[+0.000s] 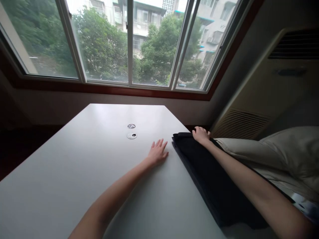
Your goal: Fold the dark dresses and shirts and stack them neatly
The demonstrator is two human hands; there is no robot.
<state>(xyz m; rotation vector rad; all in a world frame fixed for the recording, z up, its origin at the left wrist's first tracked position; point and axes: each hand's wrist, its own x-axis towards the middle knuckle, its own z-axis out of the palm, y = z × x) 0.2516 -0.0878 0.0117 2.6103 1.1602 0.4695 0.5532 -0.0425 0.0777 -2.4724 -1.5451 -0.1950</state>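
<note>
My left hand [158, 152] lies flat on the white table [69, 166], fingers spread, near the table's right edge, and it holds nothing. My right hand [200, 135] rests at the far end of a folded black cloth [211, 179], its fingers curled over the cloth's edge. The cloth lies along the table's right side, with my right forearm across it. Two round cable grommets [131, 131] are set in the tabletop, ahead of and to the left of my left hand.
A beige pillow [274, 156] lies on soft bedding to the right of the black cloth. A cream floor-standing air conditioner [251, 83] stands against the right wall. A wide window [129, 43] beyond the table's far end looks out on trees and buildings.
</note>
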